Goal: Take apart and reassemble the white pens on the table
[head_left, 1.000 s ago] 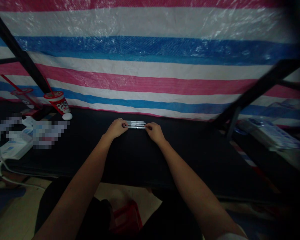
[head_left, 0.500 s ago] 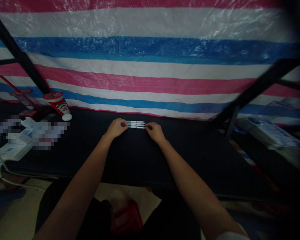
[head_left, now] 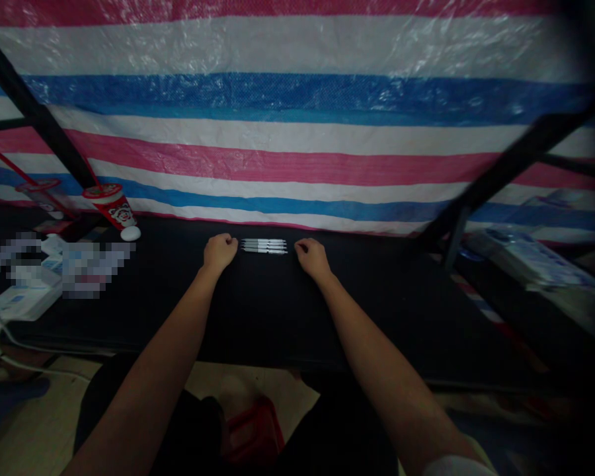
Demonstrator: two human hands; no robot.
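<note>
Three white pens (head_left: 264, 246) lie side by side in a neat row on the black table (head_left: 277, 311), near its far edge. My left hand (head_left: 219, 252) rests just left of the pens, curled into a loose fist with nothing in it. My right hand (head_left: 311, 256) sits just right of them, its fingers also curled and holding nothing. Neither hand touches the pens.
A red paper cup with a straw (head_left: 110, 203) and a small white round object (head_left: 130, 233) stand at the back left, beside a second cup (head_left: 47, 196). White boxes and a cable (head_left: 14, 301) lie at left. Black frame bars (head_left: 500, 172) slant on both sides. A striped tarp (head_left: 297, 119) hangs behind.
Both hands have let go of the pens' ends and drawn apart sideways. The pens stay lined up on the table.
</note>
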